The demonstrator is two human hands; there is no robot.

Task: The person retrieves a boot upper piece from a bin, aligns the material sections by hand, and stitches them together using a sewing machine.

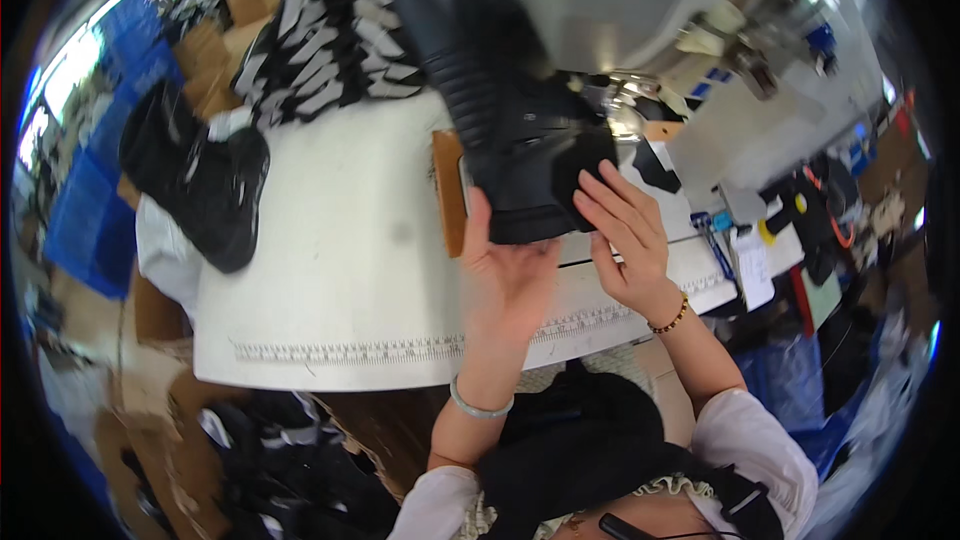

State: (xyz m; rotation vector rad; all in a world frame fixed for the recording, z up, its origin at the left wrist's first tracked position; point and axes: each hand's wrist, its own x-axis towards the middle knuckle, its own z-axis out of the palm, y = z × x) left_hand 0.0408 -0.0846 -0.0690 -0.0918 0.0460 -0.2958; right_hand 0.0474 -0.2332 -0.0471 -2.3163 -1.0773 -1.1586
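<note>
A black leather boot upper [478, 90] with a ribbed panel lies across the white table under the sewing machine's head. My left hand [510, 275] grips its near edge, thumb on the left side and the fingers partly hidden beneath. My right hand [632, 240] holds the right near corner, its fingers over a dark, smooth patch [583, 168] and the thumb at the edge. The machine's metal presser area [628, 105] is just beyond the right hand. Whether a needle touches the leather I cannot tell.
A finished-looking black boot [200, 185] lies at the table's left edge. Black-and-grey cut pieces [330, 40] are piled at the back. A brown block [449, 190] sits beside the upper. Scissors [716, 240] and a paper [752, 268] lie right. A ruler strip [350, 351] runs along the front.
</note>
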